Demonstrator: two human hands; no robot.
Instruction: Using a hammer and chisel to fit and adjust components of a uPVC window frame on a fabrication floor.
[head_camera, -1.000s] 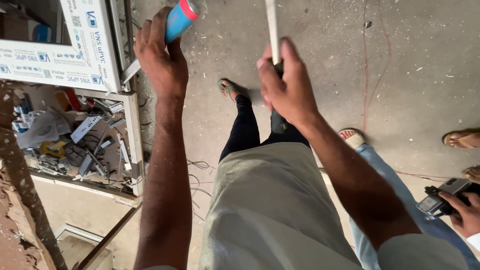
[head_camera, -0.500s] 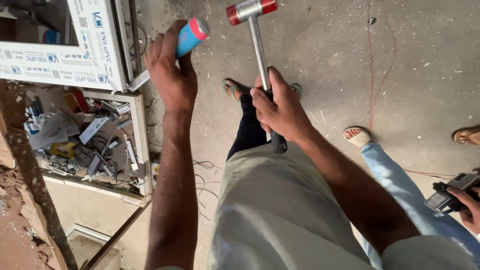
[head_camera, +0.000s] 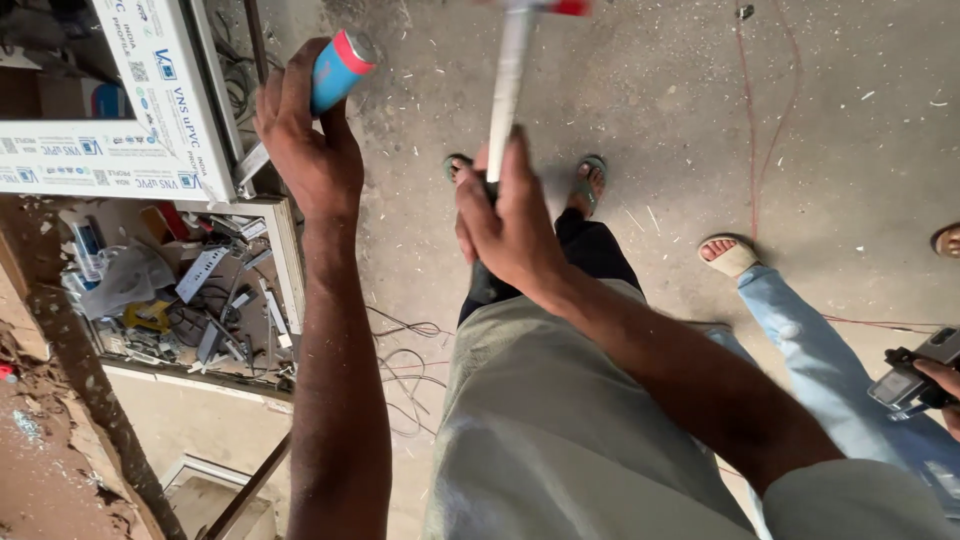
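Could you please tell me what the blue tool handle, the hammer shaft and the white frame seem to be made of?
Blue tool handle with red end: likely smooth moulded plastic. Pale hammer shaft: blurred, possibly metal or fibreglass. White window frame: glossy plastic-looking profile under printed film.

One white window frame (head_camera: 150, 120) stands at the upper left. Against it is one blue tool handle (head_camera: 338, 68) with a red end, and right of it one hammer (head_camera: 508, 90) with a pale shaft. Two hands (head_camera: 310, 150) grip these, one apiece. Three sandalled feet (head_camera: 728, 255) show on the floor right of the frame. One dark device (head_camera: 915, 375) shows far right of it. The scraps below the frame are too jumbled to count.
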